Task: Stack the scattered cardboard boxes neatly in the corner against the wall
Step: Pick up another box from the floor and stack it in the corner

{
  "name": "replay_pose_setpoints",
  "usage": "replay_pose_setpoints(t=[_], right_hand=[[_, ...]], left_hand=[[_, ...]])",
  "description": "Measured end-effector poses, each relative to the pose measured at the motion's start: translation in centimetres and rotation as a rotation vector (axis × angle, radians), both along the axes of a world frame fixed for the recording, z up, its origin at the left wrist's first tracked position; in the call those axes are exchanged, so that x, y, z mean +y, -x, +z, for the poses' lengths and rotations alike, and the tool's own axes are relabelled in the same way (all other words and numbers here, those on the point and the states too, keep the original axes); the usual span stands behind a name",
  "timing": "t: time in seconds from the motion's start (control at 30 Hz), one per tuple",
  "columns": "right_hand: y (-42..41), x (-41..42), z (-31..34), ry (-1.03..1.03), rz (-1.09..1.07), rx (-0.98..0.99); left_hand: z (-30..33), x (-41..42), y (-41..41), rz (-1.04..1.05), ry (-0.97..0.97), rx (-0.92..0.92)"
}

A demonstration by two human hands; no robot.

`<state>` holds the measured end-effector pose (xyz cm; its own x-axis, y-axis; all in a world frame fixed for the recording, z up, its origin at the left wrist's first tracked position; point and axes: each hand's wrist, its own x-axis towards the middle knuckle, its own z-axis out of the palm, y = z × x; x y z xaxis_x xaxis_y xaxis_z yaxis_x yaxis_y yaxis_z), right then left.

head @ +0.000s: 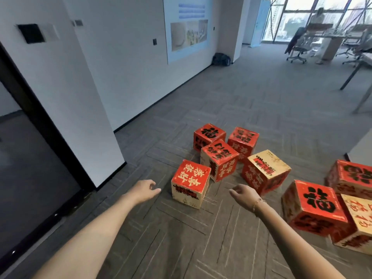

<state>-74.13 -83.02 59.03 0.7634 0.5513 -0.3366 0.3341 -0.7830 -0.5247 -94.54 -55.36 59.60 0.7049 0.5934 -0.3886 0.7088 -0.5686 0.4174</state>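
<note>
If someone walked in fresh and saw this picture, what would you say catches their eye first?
The red and cream cardboard boxes with bold painted characters, scattered over the grey carpet at centre and right. Next, both bare hands, left hand and right hand, reaching empty toward the nearest box. Behind, a white wall carries a large poster.
</note>
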Motion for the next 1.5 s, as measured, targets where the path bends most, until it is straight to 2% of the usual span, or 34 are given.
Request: replay_pose_setpoints(t=[0.37,0.7,1.0,1.23,1.5], right_hand=[[-7.7,10.2,-3.3,0.046,-0.132,0.074],[-18.9,18.1,-10.2,0.120,-0.184,0.216],[-28.1,24.4,-17.1,0.202,-0.230,0.353],[-32.8,28.5,-27.4,0.212,-0.292,0.387],[-34.5,31.6,-43.8,0.151,-0.411,0.471]], left_hand=[[-3.0,12.5,-12.1,-0.135,0.050,0.041],[-9.4,20.0,-23.9,-0.063,0.170,0.100],[-16.1,26.6,-33.4,-0.041,0.197,0.186],[-27.3,31.1,-40.3,-0.083,0.205,0.211],[-45.7,35.4,-44.2,-0.109,0.260,0.291]])
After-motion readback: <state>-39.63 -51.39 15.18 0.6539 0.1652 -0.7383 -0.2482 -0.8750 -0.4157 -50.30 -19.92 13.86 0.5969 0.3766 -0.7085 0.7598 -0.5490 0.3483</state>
